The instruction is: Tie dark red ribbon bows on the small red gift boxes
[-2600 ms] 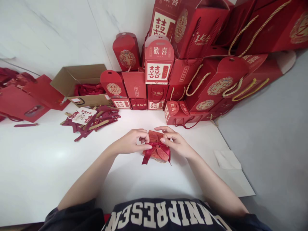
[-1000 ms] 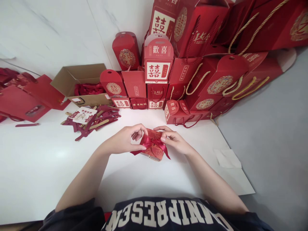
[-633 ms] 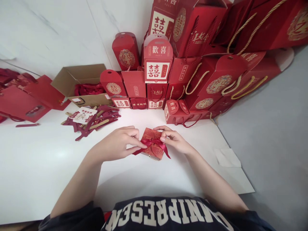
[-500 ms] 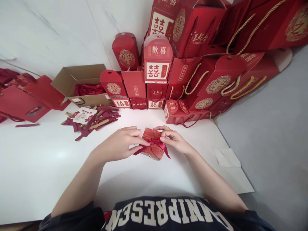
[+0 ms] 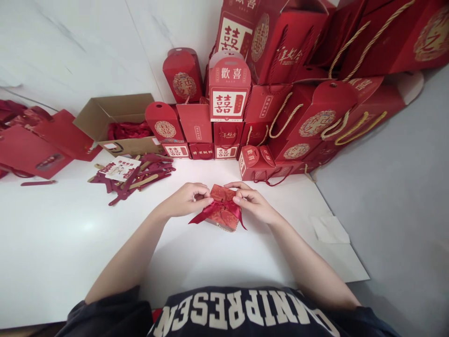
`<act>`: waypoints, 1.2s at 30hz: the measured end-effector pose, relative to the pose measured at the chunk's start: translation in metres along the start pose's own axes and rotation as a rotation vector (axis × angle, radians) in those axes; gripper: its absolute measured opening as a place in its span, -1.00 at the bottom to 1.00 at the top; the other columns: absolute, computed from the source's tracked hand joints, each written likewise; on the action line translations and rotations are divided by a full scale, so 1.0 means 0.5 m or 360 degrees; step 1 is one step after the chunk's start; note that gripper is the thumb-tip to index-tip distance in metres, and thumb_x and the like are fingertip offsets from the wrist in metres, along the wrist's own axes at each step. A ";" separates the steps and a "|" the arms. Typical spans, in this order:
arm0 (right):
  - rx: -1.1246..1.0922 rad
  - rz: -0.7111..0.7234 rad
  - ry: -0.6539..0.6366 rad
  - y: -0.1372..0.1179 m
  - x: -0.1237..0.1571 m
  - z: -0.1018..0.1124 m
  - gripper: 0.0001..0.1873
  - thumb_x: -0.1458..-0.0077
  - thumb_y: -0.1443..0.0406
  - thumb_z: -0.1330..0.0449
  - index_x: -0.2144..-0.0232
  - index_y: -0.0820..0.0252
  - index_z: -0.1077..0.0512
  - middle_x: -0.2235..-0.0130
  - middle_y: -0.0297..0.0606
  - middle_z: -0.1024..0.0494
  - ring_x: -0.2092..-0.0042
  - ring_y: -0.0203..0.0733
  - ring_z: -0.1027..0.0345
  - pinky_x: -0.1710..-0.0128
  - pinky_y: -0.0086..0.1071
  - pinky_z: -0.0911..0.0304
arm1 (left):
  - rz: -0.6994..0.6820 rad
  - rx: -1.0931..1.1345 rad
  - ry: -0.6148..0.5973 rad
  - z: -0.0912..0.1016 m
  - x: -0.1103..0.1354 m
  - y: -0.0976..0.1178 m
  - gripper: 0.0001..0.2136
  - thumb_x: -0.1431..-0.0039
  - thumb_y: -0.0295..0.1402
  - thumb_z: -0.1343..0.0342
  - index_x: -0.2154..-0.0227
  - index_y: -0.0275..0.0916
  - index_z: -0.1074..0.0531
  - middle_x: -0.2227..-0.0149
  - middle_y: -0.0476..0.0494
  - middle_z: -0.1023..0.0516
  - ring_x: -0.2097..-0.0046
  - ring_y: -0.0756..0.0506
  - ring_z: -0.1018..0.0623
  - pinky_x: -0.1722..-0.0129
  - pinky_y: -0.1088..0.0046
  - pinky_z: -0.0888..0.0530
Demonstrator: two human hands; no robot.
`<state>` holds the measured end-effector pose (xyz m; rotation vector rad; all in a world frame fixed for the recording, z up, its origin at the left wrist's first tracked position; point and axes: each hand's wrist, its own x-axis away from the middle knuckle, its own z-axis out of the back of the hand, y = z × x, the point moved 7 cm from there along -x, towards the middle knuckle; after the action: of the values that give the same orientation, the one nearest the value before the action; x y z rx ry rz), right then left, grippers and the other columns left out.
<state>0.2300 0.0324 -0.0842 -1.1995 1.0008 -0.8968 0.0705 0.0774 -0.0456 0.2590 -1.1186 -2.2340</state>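
A small red patterned gift box (image 5: pixel 223 193) sits on the white table in front of me, with gold cord along its near edge. Across its top lies a dark red satin ribbon (image 5: pixel 199 217) tied in a bow, its tails spreading to both sides. My left hand (image 5: pixel 189 199) pinches the ribbon on the left of the bow between thumb and fingers. On the other side, my right hand (image 5: pixel 253 202) has thumb and fingertip closed on the ribbon's right loop, with one finger stretched along the box's far edge.
Stacked red gift boxes (image 5: pixel 229 103) with rope handles stand along the back and right. A cardboard box (image 5: pixel 115 110) holding red ribbon is at the back left. Dark red strips (image 5: pixel 147 175) lie piled before it, near red bags (image 5: pixel 38 145). A white sheet (image 5: pixel 329 229) lies at the right.
My left hand has moved from over the bow's middle to its left side and now pinches the ribbon there. The left tail has swung outward. My right hand has hardly moved.
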 end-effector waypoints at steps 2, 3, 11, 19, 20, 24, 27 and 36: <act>-0.0011 -0.0020 0.0021 0.005 -0.001 0.003 -0.64 -0.22 0.17 -0.13 0.57 0.20 -0.28 -0.08 -0.17 -0.36 -0.14 -0.13 -0.25 -0.16 -0.23 -0.07 | 0.0079 0.0185 -0.0054 -0.013 -0.006 -0.020 -0.70 -0.20 -0.25 -0.04 0.59 -0.31 -0.33 0.56 0.03 -0.30 0.47 0.05 -0.27 0.44 0.54 -0.21; -0.0011 -0.0027 0.0027 0.007 -0.002 0.004 -0.65 -0.22 0.17 -0.13 0.57 0.20 -0.29 -0.07 -0.17 -0.37 -0.14 -0.13 -0.25 -0.16 -0.23 -0.07 | 0.0111 0.0277 -0.0082 -0.020 -0.009 -0.028 -0.67 -0.20 -0.22 -0.05 0.60 -0.32 -0.32 0.59 0.04 -0.27 0.50 0.06 -0.24 0.47 0.54 -0.19; 0.0357 -0.0005 0.0432 -0.029 0.012 0.055 -0.80 -0.22 0.13 -0.11 0.29 0.13 -0.36 0.17 -0.26 -0.44 0.13 -0.23 -0.33 0.09 -0.36 -0.20 | 0.0215 0.0679 -0.0012 -0.040 -0.021 -0.055 -0.61 -0.13 -0.19 -0.12 0.68 -0.32 -0.24 0.64 0.06 -0.19 0.55 0.10 -0.17 0.53 0.54 -0.12; 0.0610 -0.0646 -0.0337 0.003 0.051 0.035 -0.54 -0.14 -0.04 -0.11 0.55 0.20 -0.35 0.58 -0.41 -0.34 0.55 -0.35 -0.16 0.50 -0.44 -0.06 | 0.0220 0.0553 0.0052 -0.041 -0.017 -0.047 -0.59 -0.14 -0.18 -0.14 0.68 -0.30 -0.19 0.72 0.10 -0.19 0.64 0.13 -0.18 0.61 0.60 -0.09; 0.0496 -0.0672 -0.0399 0.009 0.052 0.027 -0.54 -0.12 -0.05 -0.13 0.56 0.21 -0.34 0.59 -0.42 -0.33 0.56 -0.37 -0.14 0.52 -0.45 -0.04 | 0.0228 0.0561 0.0053 -0.042 -0.017 -0.048 -0.59 -0.14 -0.18 -0.14 0.68 -0.30 -0.18 0.73 0.09 -0.22 0.65 0.13 -0.19 0.63 0.61 -0.10; 0.0134 -0.0618 -0.0493 0.010 0.045 0.011 -0.54 -0.08 -0.01 -0.20 0.60 0.22 -0.29 0.65 -0.48 -0.23 0.60 -0.43 -0.01 0.58 -0.48 0.06 | 0.0249 0.0592 0.0083 -0.047 -0.016 -0.052 -0.57 -0.14 -0.17 -0.14 0.69 -0.29 -0.15 0.76 0.09 -0.25 0.69 0.14 -0.23 0.66 0.63 -0.12; 0.0085 -0.0592 -0.0478 0.004 0.043 0.017 -0.56 -0.09 0.01 -0.19 0.59 0.23 -0.30 0.65 -0.49 -0.21 0.61 -0.44 0.02 0.60 -0.48 0.09 | 0.0271 0.0666 0.0084 -0.054 -0.019 -0.059 -0.56 -0.14 -0.18 -0.14 0.70 -0.28 -0.13 0.78 0.10 -0.23 0.71 0.14 -0.22 0.67 0.64 -0.11; 0.0280 -0.0656 -0.0739 0.031 0.056 0.024 -0.60 -0.10 0.02 -0.17 0.50 0.25 -0.42 0.61 -0.46 -0.29 0.60 -0.43 -0.06 0.60 -0.49 0.01 | 0.0377 0.0894 0.0070 -0.063 -0.026 -0.081 -0.56 -0.13 -0.18 -0.15 0.72 -0.28 -0.14 0.80 0.10 -0.24 0.73 0.14 -0.20 0.66 0.60 -0.10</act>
<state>0.2505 0.0121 -0.1021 -1.4025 0.2992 -0.9396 0.0764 0.0827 -0.0980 0.3787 -1.6432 -1.6660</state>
